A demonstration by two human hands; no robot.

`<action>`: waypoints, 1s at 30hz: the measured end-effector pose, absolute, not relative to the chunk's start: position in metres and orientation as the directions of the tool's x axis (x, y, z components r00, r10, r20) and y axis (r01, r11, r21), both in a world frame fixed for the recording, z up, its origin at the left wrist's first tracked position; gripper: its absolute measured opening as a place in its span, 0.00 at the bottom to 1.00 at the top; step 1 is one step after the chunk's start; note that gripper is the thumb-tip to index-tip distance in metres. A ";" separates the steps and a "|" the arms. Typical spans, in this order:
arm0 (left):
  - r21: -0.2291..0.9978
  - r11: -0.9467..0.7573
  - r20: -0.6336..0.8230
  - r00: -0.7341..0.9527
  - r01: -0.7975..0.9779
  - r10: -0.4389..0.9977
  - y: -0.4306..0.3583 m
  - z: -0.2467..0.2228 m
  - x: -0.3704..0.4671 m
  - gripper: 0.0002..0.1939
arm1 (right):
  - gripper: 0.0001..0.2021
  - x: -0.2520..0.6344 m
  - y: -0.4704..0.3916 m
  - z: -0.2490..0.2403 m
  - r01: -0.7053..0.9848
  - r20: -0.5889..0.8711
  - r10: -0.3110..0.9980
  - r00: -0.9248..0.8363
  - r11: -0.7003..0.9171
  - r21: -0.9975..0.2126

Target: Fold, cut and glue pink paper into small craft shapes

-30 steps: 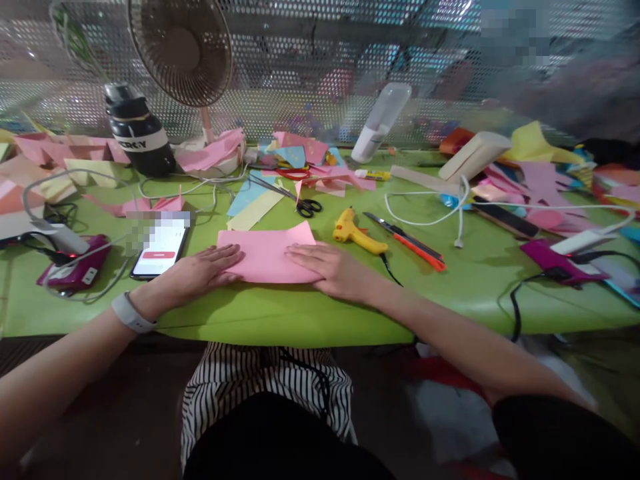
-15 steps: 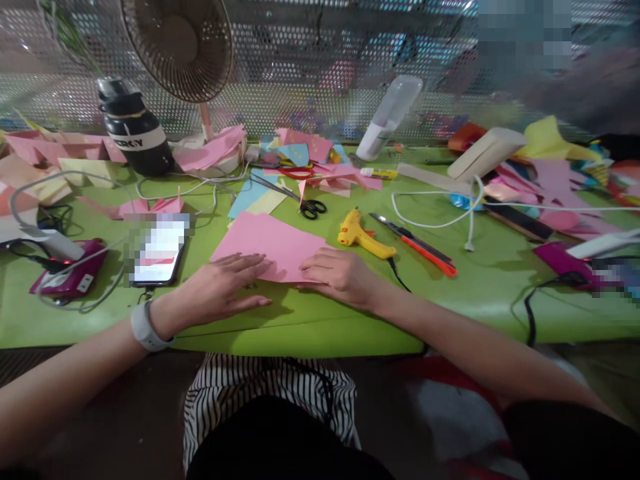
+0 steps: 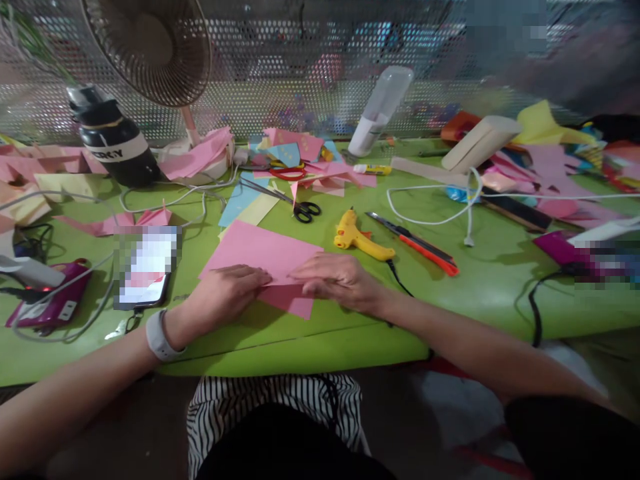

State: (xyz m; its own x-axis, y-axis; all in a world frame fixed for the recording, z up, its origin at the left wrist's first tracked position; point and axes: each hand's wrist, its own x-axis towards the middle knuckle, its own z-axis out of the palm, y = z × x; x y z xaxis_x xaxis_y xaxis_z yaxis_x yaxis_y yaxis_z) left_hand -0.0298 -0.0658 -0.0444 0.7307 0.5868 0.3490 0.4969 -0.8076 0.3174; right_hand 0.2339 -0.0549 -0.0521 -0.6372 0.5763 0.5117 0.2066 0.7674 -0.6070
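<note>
A pink sheet of paper [image 3: 263, 243] lies in front of me with a crease running across it. Below the crease a pink flap points toward the table's front edge. My left hand [image 3: 227, 290], with a pale watch band at the wrist, is closed on the crease at its left part; its thumb is hidden. At the right part of the crease, my right hand [image 3: 345, 280] pinches the paper between thumb and fingers. Just beyond the right hand lie a yellow glue gun [image 3: 363, 239] and a red and black box cutter [image 3: 420, 247].
Black-handled scissors [image 3: 305, 212] lie behind the sheet among paper scraps. A phone [image 3: 147, 267] and a purple power strip [image 3: 53, 297] are at left. Farther back stand a black bottle [image 3: 117, 143] and a fan [image 3: 150, 47]. A white cable [image 3: 430, 223] loops at right.
My left hand has turned and closed in on the crease. My right hand's fingers have stretched inward along it. The pink flap now shows below the crease. The view has shifted slightly.
</note>
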 end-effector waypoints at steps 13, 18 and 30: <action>0.621 -0.584 0.222 0.597 0.523 0.771 -0.068 -0.040 -0.054 0.12 | 0.22 0.232 -0.052 -0.056 0.446 0.274 0.753 -0.599 0.598 -0.666; 0.616 -0.415 0.121 0.440 0.670 0.890 -0.068 -0.040 -0.049 0.12 | 0.21 0.227 -0.052 -0.063 0.580 0.261 0.837 -0.481 0.527 -0.621; 0.282 -0.604 0.291 0.533 0.745 0.794 -0.062 -0.051 -0.045 0.12 | 0.42 0.221 -0.077 -0.073 0.446 0.227 0.475 -0.850 0.879 -0.168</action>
